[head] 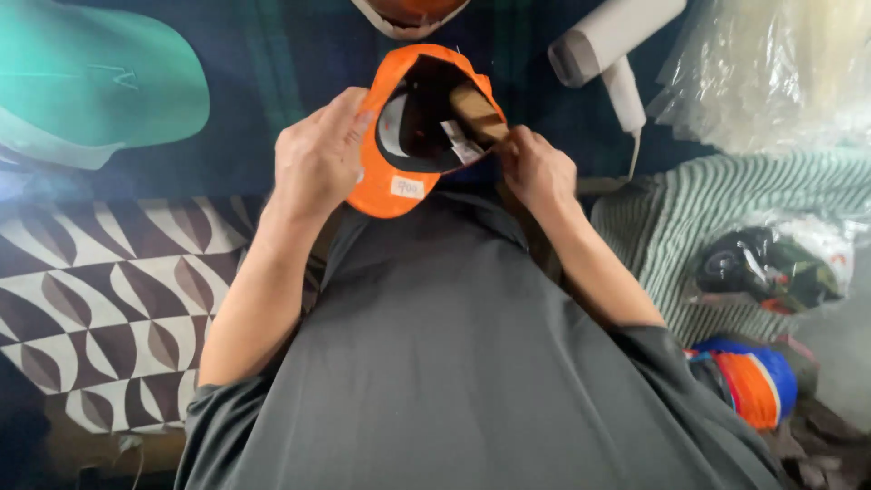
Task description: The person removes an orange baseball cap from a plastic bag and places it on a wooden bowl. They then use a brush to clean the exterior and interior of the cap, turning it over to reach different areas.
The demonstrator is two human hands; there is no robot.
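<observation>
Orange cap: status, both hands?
Left hand grips orange cap by its side, cap upside down. Right hand pinches brown insert inside cap. White handheld device lies beyond, apart. Nothing in the way.

Teal cap form [91, 82]; white steamer [610, 45]

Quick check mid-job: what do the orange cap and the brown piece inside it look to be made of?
Orange cap: seemingly woven fabric, matte, with stitched seams and a dark lining. Brown piece: likely cardboard, flat, stiff and dull, pinched by the right hand. The left hand grips the cap's rim.
</observation>
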